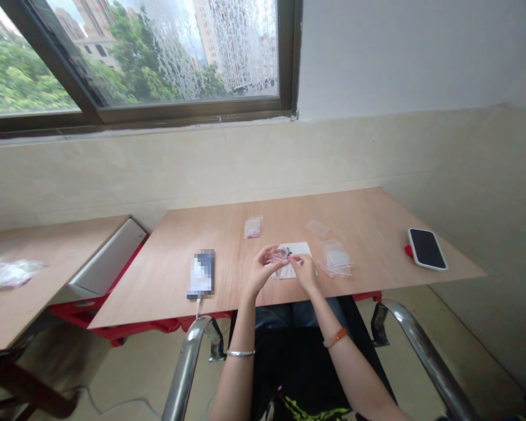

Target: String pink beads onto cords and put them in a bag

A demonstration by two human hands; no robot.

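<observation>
Above a white sheet (300, 250) on the table, my left hand (259, 270) curls its fingers and thumb around a thin, pale pinkish loop (281, 253). My right hand (305, 271) pinches at the loop's right side, its fingertips close to my left thumb. A small dark bit shows by the right fingertips. The loop is too small to make out its exact kind. Right of the sheet lie several clear plastic bags (337, 257) with reddish edges. Farther back is a small clear bag (253, 227) with pinkish contents.
A phone (201, 273) with a white cable lies on the left of the table (355, 216). Another phone (427, 248) rests on something red at the right. A flat clear bag (318, 227) lies behind the others. Metal chair arms (188, 362) flank me.
</observation>
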